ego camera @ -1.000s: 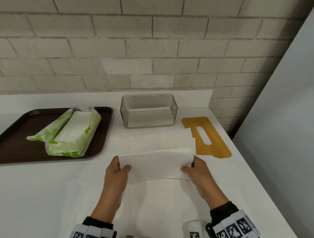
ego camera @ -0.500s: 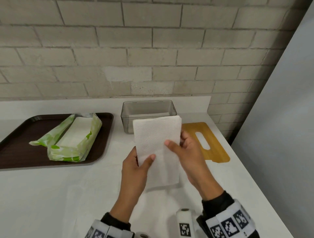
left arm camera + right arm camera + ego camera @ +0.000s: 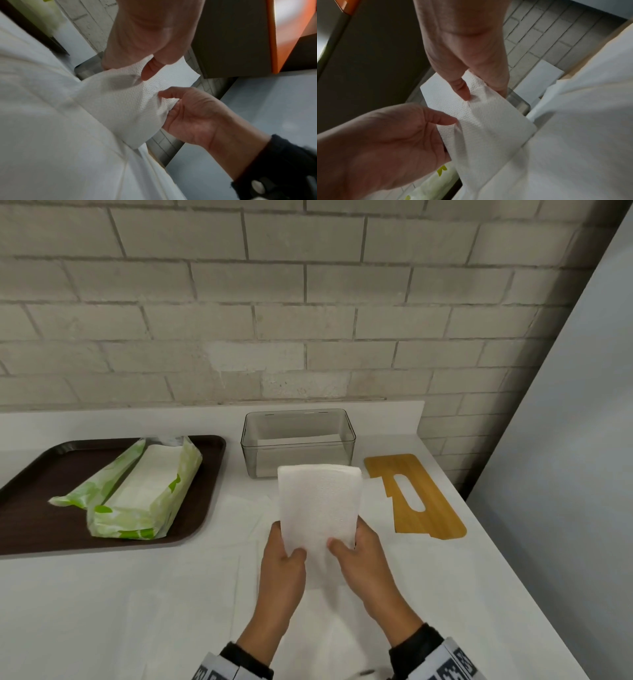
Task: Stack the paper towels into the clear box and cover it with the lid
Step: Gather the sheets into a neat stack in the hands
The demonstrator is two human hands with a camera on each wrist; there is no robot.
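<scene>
Both hands hold a folded white paper towel upright above the counter, just in front of the clear box. My left hand pinches its lower left edge, thumb on the near face. On the lower right edge, my right hand pinches the same way. The wrist views show the towel caught between thumbs and fingers. White paper lies in the bottom of the open box. The bamboo lid, with its slot, lies flat to the right of the box.
A dark brown tray at the left carries an opened green and white towel package. More white towel sheets lie spread on the white counter under my hands. A brick wall stands behind. The counter ends at the right.
The towel was stretched wide and low between my hands. It is now narrower and upright, lifted toward the box, with both hands brought close together at its lower end.
</scene>
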